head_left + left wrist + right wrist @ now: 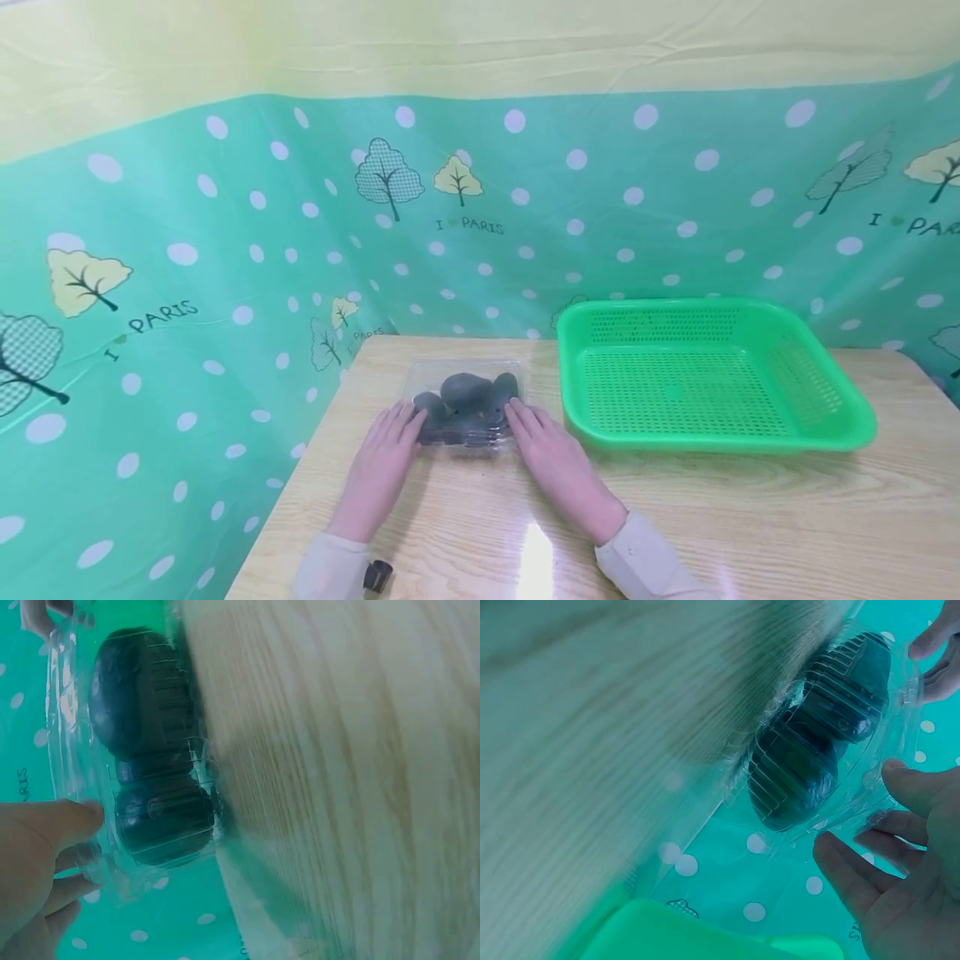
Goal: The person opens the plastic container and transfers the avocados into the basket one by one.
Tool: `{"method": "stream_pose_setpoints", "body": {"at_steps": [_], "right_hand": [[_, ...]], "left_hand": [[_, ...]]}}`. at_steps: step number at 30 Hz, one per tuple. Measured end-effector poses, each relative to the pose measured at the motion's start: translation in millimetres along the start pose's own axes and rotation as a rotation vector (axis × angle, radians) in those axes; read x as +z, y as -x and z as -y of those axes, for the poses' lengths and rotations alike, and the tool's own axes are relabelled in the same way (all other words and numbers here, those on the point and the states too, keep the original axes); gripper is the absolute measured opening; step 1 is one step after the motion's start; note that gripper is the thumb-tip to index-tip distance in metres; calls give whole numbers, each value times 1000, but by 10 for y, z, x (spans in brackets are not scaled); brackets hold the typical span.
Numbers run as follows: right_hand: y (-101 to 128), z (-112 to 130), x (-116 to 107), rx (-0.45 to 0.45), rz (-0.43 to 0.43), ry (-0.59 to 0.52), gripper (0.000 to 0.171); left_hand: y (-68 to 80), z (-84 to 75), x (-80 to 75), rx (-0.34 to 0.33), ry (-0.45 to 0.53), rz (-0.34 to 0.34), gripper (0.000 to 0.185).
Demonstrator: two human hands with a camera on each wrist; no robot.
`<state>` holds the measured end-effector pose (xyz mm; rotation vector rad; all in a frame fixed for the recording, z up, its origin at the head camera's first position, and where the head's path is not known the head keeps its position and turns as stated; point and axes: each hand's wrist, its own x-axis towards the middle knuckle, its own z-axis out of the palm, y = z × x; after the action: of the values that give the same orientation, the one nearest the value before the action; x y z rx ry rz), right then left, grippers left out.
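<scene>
Backdrop: teal cloth [225, 275] with white dots, trees and "I PARIS" print, hung behind and left of a pale wooden table [750, 517].
Container: clear plastic clamshell box [465, 406] holding dark rounded fruits [465, 392], on the table near its far left corner.
Left hand: left hand [382, 467] with straight, relaxed fingers touching the box's left edge.
Right hand: right hand [558, 471] with straight fingers touching the box's right edge.
Basket: green perforated plastic basket [825, 425] just right of the box.
</scene>
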<state>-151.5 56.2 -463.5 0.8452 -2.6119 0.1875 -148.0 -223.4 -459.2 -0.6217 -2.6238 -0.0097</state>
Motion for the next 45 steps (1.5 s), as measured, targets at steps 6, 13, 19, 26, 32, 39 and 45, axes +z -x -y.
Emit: {"method": "stream_pose_setpoints", "body": {"at_steps": [6, 13, 19, 26, 32, 39, 45], "right_hand": [[-7, -11, 18, 14, -2, -23, 55], [-3, 20, 7, 26, 6, -77, 54], [-16, 50, 3, 30, -5, -101, 55], [-18, 42, -1, 29, -12, -87, 56], [-20, 37, -22, 31, -3, -67, 56], [-32, 29, -36, 20, -2, -46, 57], [-32, -5, -53, 27, 19, -46, 57]], "left_hand": [[-28, -9, -2, 9, -24, -11, 62], [-25, 1, 37, 16, -19, -101, 64], [-28, -29, 52, 5, -67, -124, 60], [-54, -51, 80, -39, -47, -143, 64], [-84, -59, 97, -50, -25, -175, 64], [-129, -66, 82, -73, -19, -177, 55], [-203, -62, 27, -63, 24, -222, 48]]}}
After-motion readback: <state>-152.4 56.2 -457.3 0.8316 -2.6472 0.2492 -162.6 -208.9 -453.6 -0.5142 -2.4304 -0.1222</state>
